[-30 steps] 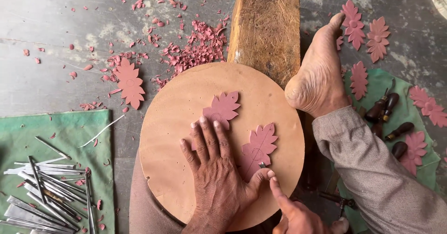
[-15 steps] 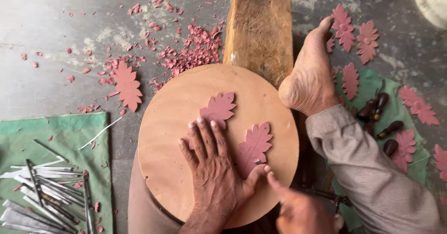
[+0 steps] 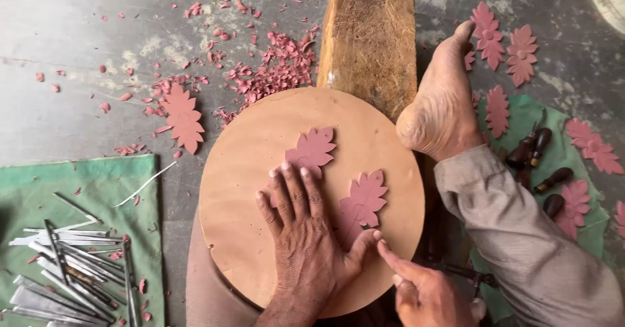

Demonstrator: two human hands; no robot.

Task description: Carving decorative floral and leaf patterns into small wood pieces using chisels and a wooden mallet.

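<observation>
My left hand point(image 3: 305, 236) lies flat, fingers spread, on a round clay disc point(image 3: 254, 145) that rests on my lap. Its fingertips touch the stem end of one reddish clay leaf point(image 3: 313, 149) stuck on the disc. A second clay leaf point(image 3: 362, 201) lies just right of my thumb. My right hand point(image 3: 424, 286) is at the disc's lower right edge, index finger stretched toward the base of that second leaf, almost meeting my left thumb. Neither hand holds anything.
A wooden block point(image 3: 370, 37) stands behind the disc, with my bare foot point(image 3: 441, 106) beside it. Clay shavings point(image 3: 273, 73) and a loose leaf point(image 3: 183, 117) lie on the floor. Metal tools point(image 3: 65, 262) sit on green cloth at left; wooden-handled tools point(image 3: 537, 164) and more leaves at right.
My right hand has shifted slightly; its index finger now points at the base of the lower leaf. The left hand stays flat on the disc.
</observation>
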